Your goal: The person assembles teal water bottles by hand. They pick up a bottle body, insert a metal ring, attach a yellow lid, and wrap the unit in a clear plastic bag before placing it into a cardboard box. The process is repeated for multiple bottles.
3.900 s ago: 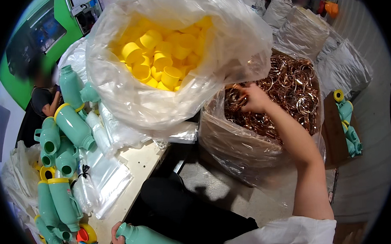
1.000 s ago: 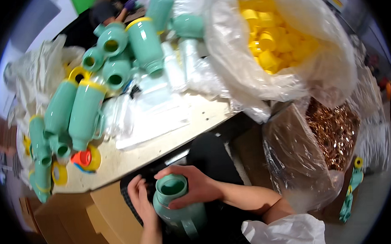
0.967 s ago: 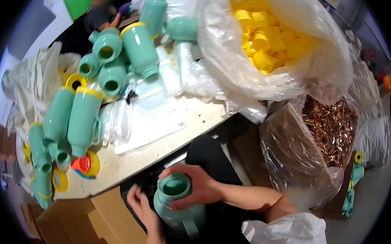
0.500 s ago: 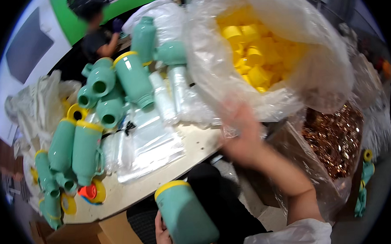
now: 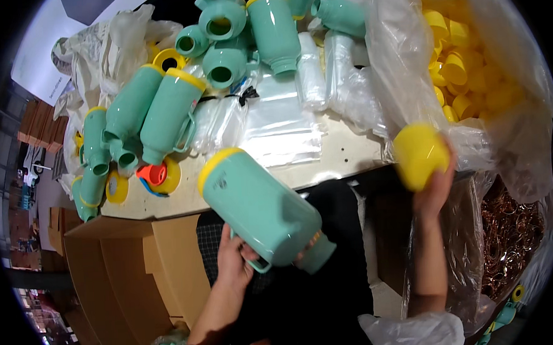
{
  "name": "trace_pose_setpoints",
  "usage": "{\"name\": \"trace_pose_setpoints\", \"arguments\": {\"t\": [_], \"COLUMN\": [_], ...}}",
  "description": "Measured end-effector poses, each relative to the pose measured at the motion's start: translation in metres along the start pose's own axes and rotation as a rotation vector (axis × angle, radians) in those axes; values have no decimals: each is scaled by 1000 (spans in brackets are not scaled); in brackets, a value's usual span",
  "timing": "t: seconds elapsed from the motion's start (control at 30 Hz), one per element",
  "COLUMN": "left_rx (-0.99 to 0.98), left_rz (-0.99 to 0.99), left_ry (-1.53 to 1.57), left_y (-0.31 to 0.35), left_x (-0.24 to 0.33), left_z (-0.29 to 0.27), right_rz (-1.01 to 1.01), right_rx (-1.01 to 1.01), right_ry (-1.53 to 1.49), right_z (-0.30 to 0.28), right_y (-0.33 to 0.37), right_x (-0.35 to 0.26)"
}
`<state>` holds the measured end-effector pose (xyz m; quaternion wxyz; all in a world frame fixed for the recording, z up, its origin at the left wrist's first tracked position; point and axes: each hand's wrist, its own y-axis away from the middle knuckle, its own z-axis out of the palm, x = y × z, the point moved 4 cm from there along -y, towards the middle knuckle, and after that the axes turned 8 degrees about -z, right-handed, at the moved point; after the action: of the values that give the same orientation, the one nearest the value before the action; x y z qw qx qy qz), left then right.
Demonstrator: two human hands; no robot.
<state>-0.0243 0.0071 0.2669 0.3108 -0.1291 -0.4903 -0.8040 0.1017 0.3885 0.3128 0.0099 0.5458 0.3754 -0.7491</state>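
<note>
My left hand [image 5: 233,261] is closed round the handle of a mint-green thermos flask shell [image 5: 259,204]. The shell lies slanted above my lap, its yellow-rimmed end at the upper left and its narrow neck at the lower right. A copper-coloured glint shows by the neck. To the right, my right hand [image 5: 436,193] grips a yellow cup [image 5: 421,156], which motion blurs. Just beyond that hand, a large clear plastic bag [image 5: 395,62] holds many similar yellow cups [image 5: 455,69].
More green shells [image 5: 174,112] stand and lie on the cream table [image 5: 343,148], beside clear plastic sleeves [image 5: 280,123] and an orange-red piece [image 5: 153,174]. An open cardboard box [image 5: 120,259] stands at the lower left. Copper-coloured metal pieces [image 5: 511,236] fill a lined box at the right.
My right hand, bare and blurred beside the bag before, now has a yellow cup. The flask shell has risen from the lower edge, and the view has shifted.
</note>
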Motion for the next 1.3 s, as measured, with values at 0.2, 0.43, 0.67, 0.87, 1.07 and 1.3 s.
{"name": "trace_pose_setpoints", "arguments": {"t": [0.2, 0.43, 0.67, 0.87, 1.07, 1.3], "left_rx": [-14, -193, -635, -430, -179, -287], "left_rz": [-60, 544, 873, 1383, 959, 354], "left_ry": [13, -1208, -1417, -1386, -1555, -576], "left_y": [3, 35, 101, 0, -192, -158], "left_x": [21, 52, 48, 67, 56, 57], "left_z": [-13, -42, 58, 146, 107, 127], "right_rz": [161, 521, 529, 428, 586, 760], "right_rx": [-726, -749, -994, -1057, -1044, -561], "right_ry": [-210, -110, -200, -144, -218, 61], "right_z": [96, 87, 110, 118, 124, 158], "right_y": [149, 132, 94, 84, 70, 52], "right_x": [-55, -45, -32, -36, -19, 38]}}
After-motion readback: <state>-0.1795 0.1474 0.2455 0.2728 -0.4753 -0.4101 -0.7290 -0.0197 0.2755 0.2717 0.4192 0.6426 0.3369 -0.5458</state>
